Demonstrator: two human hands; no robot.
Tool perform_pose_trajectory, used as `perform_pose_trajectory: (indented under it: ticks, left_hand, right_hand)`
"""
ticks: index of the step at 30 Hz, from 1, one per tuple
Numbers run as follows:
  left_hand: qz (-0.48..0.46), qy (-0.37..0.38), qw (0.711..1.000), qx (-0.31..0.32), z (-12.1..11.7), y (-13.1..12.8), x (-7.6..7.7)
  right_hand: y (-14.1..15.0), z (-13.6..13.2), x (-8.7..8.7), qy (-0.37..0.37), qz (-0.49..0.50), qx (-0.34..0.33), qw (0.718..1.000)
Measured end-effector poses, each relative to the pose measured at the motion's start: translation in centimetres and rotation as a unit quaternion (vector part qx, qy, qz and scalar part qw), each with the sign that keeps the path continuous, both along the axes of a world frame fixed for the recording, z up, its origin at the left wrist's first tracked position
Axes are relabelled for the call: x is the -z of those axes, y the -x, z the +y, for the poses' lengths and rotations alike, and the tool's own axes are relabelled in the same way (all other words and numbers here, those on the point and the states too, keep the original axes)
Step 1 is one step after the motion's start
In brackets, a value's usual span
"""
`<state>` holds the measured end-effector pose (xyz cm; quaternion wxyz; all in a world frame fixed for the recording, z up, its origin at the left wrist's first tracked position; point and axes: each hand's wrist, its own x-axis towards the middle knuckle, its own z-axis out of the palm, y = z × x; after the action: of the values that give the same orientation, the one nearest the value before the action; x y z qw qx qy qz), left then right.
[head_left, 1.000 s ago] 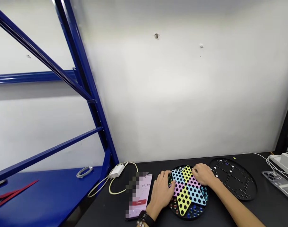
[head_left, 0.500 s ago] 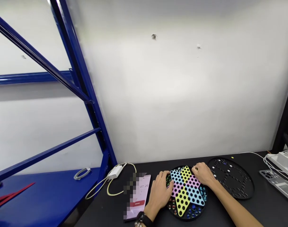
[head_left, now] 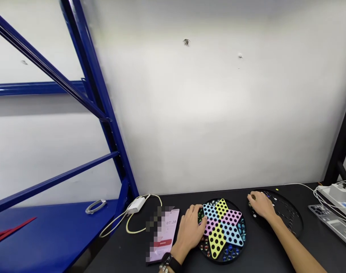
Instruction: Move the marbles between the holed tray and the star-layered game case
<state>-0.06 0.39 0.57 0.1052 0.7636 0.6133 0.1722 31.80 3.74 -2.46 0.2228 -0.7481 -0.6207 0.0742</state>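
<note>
A round black Chinese checkers board (head_left: 237, 246) with a star of yellow, pink and light-blue points lies on the table. Glass marbles (head_left: 230, 251) in dark blue, teal, red and green fill the spaces around the star. My left hand (head_left: 191, 227) rests on the board's left edge, fingers stretched and thumb towards the pink point. To the right, over the left part of a second round black tray (head_left: 293, 212) with holes, is my right hand (head_left: 260, 204). Its fingers are curled together and hide whatever may be between them. A few light pieces sit in that tray.
A phone (head_left: 168, 231) showing a timer lies left of my left hand. Behind it are a white adapter (head_left: 136, 204) and its cable. At far right are another phone (head_left: 332, 220) and a white power strip (head_left: 339, 197). A blue metal frame (head_left: 100, 98) rises at left.
My right hand has moved right, from the top right of the star board to above the second black tray. The left hand stays at the board's left edge. The view has shifted slightly.
</note>
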Motion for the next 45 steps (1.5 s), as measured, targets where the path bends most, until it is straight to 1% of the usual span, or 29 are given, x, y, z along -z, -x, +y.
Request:
perform_pose_trajectory:
  ticks: [5,8,11,14,16,18,21,23,25,28,32,34,38,42,45]
  left_hand:
    - [-0.004,0.003,1.000,0.003,0.1,0.0,0.1]
    - [-0.005,-0.003,1.000,0.003,0.2,0.1,0.2]
    - [-0.004,-0.005,1.000,0.004,0.2,0.2,0.3]
    - [-0.002,-0.004,1.000,0.003,0.2,0.2,0.3]
    - [0.002,-0.005,1.000,0.002,0.2,0.2,0.3]
    - [0.003,-0.005,1.000,0.003,0.2,0.2,0.2]
    - [-0.004,-0.005,1.000,0.001,0.1,0.1,0.2]
    - [-0.010,-0.006,1.000,0.001,0.0,0.1,0.2]
    - [-0.013,-0.006,1.000,0.004,0.0,0.2,0.3]
    - [-0.009,-0.007,1.000,0.003,0.1,0.2,0.4]
    - [0.008,-0.005,1.000,-0.001,0.1,0.1,0.5]
    - [0.014,-0.004,1.000,-0.004,0.0,0.1,0.4]
    - [0.010,-0.008,1.000,-0.007,0.0,0.0,0.2]
    - [0.002,-0.009,1.000,-0.004,0.0,0.0,0.1]
    - [0.002,-0.007,1.000,-0.004,0.0,0.0,0.1]
  right_hand:
    - [2.7,0.0,1.1,-0.024,-0.010,-0.075,0.997]
    - [4.0,-0.1,1.3,-0.045,0.000,-0.124,0.991]
    - [4.0,-0.2,0.6,-0.061,0.038,-0.153,0.986]
    - [3.5,-0.6,-0.7,-0.094,0.073,-0.144,0.982]
    - [3.7,-1.3,-1.6,-0.102,0.085,-0.143,0.981]
    - [4.5,-2.3,-2.2,-0.084,0.076,-0.162,0.980]
    - [6.1,-4.0,-2.4,-0.058,0.009,-0.185,0.981]
    - [6.9,-4.9,-2.2,-0.057,-0.039,-0.175,0.982]
    - [7.4,-5.6,-1.9,-0.057,-0.070,-0.150,0.985]
    - [7.6,-6.5,-1.1,-0.039,-0.089,-0.112,0.989]
    - [7.8,-7.5,0.1,-0.013,-0.097,-0.102,0.990]
    - [7.9,-7.7,0.4,-0.012,-0.093,-0.103,0.990]
    - [8.1,-7.6,0.5,-0.013,-0.086,-0.091,0.992]
    - [8.3,-7.5,0.8,-0.024,-0.106,-0.069,0.992]
    - [8.5,-7.5,1.1,-0.012,-0.127,-0.070,0.989]
